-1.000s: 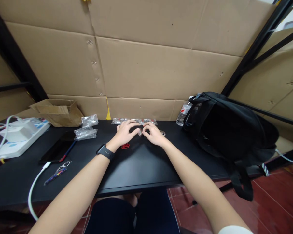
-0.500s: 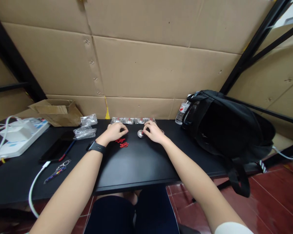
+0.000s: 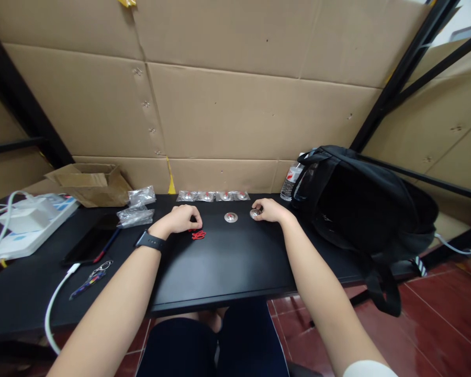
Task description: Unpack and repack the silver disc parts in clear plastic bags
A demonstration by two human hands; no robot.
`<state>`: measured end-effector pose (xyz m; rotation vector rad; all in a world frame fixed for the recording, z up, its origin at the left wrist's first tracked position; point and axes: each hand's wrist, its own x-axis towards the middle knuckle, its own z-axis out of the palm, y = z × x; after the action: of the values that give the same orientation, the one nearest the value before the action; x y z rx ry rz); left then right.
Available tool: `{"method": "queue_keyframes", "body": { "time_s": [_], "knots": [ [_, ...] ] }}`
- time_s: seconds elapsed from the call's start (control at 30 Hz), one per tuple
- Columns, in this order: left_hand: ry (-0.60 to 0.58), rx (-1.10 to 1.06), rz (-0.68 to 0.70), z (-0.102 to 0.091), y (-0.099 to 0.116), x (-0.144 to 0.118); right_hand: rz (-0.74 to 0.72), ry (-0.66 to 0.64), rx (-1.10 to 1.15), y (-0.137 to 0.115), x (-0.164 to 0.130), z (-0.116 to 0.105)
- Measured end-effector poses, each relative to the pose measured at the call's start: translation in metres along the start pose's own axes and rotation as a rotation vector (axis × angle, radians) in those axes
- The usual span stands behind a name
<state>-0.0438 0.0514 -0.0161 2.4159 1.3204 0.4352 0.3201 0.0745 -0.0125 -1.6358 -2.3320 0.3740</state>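
My left hand (image 3: pixel 183 219) is closed in a pinch, its fingertips down on a small bundle of red cord that they mostly cover. Just in front of it lies another red cord bundle (image 3: pixel 198 235) on the black table. My right hand (image 3: pixel 271 210) grips the edge of a clear, shiny round disc (image 3: pixel 254 213) with thumb and fingers. Between the hands rests a second round disc (image 3: pixel 231 217), with a bit of red at its middle. Behind them, several similar discs in clear packets (image 3: pixel 225 196) stand in a row along the cardboard wall.
On the left are clear plastic packets (image 3: pixel 135 215), a brown paper bag (image 3: pixel 96 186), a phone (image 3: pixel 92 238), a keychain (image 3: pixel 90 283) and a white power strip (image 3: pixel 33 230). A water bottle (image 3: pixel 290 183) and a black backpack (image 3: pixel 369 204) stand on the right.
My right hand has moved right, leaving one disc behind and gripping another. My left hand has come down onto the farther red cord bundle.
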Motion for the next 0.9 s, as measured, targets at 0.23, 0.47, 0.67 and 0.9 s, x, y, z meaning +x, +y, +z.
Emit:
{"method": "queue_keyframes", "body": {
  "time_s": [0.23,0.47,0.67,0.9],
  "knots": [
    [0.102,-0.116,0.041,0.005,0.009,0.002,-0.002,-0.01,-0.033,-0.001,0.001,0.004],
    [0.263,-0.177,0.057,0.014,0.022,0.007,-0.003,0.032,-0.043,0.001,0.0,0.003],
    [0.374,-0.23,0.064,0.018,0.023,0.011,-0.071,0.178,0.183,-0.016,0.001,0.006],
    [0.462,-0.199,0.033,0.021,0.032,0.012,-0.298,0.262,0.643,-0.069,0.003,0.034]
  ]
}}
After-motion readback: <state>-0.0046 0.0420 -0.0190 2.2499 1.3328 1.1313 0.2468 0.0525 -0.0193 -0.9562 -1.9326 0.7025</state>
